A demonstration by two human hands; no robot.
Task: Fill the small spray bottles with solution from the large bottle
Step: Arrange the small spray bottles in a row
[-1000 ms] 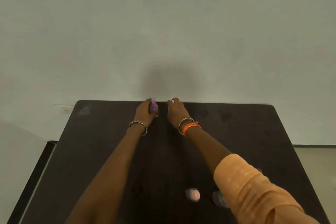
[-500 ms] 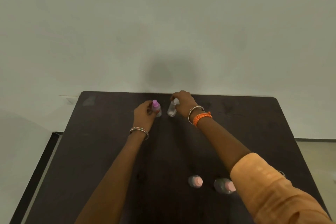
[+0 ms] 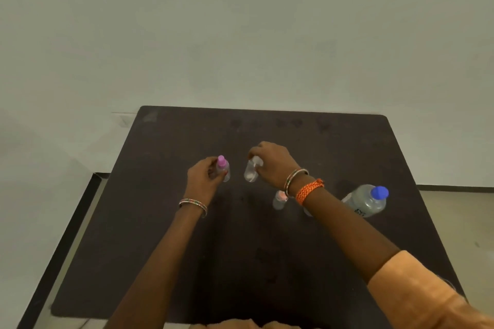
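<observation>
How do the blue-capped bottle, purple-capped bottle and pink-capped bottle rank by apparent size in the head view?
1. Blue-capped bottle, clearly largest.
2-3. Purple-capped bottle and pink-capped bottle: look alike, both partly hidden, so no ranking.

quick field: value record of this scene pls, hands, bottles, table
left hand: grips purple-capped small bottle
right hand: grips clear small bottle from above
pink-capped small bottle: stands free by the right wrist
large bottle: blue cap on, right side, untouched
table: dark top
pouring: not yet begun
</observation>
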